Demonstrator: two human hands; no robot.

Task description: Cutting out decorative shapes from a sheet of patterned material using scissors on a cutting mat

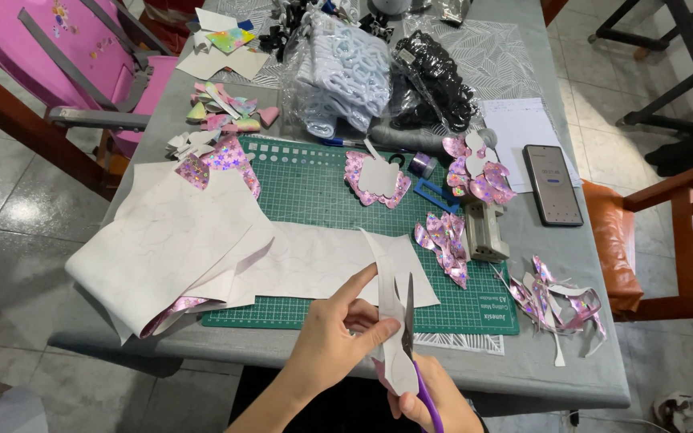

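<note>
At the near table edge, left hand (pixel 338 337) pinches a white paper strip (pixel 388 309) between thumb and fingers (pixel 362 281), holding it upright over the table's rim. Right hand (pixel 435 397) grips purple-handled scissors (pixel 409 321), fingers wrapped through the handle, blades pointing up and lying against the strip. Strip's lower end shows a pink shiny underside, between the two hands.

Green cutting mat (pixel 322 200) lies mid-table (pixel 539 353). Large white backing sheets (pixel 178 248) overlap its left side, pink holographic face peeking out underneath. On the mat: a pink cut shape with a white template (pixel 377 178) on top, and a pile of pink holographic pieces (pixel 443 239). Beige punch-like tool (pixel 485 232) sits at the mat's right edge, more pink cutouts (pixel 479 172) just behind it. Offcut scraps (pixel 559 305) lie right of the mat. Phone (pixel 553 184) rests on the table next to a white paper sheet (pixel 519 128). Bags of white (pixel 338 68) and black items (pixel 431 80) at the far end.
</note>
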